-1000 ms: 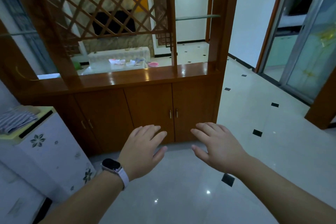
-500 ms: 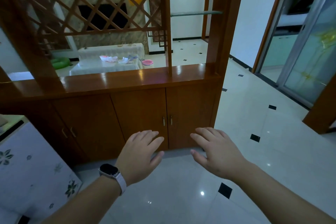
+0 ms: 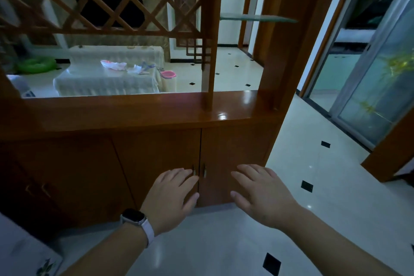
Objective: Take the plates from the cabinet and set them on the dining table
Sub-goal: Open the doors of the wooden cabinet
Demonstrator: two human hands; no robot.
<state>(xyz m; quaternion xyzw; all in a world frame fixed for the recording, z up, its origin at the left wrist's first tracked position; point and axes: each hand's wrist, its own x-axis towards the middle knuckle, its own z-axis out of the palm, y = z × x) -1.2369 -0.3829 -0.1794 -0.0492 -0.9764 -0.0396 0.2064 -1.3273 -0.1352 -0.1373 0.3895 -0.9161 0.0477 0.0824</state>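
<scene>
both hands are closer to the cabinet (image 3: 233,154) now, left hand (image 3: 172,197) and right hand (image 3: 262,192) flat, fingers straight, holding nothing, by its handles (image 3: 199,170).

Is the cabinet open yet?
No, the cabinet doors are both shut, and the left hand and right hand are spread open in front of them.

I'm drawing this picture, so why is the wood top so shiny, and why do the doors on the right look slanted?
Head view, middle: light glares off the glossy cabinet top and makes small bright spots on the floor. Head view, right edge: the wide-angle lens tilts the sliding door frame. Head view, left: the lower cabinet doors sink into dark shadow, and the lattice looks slightly smeared.
</scene>
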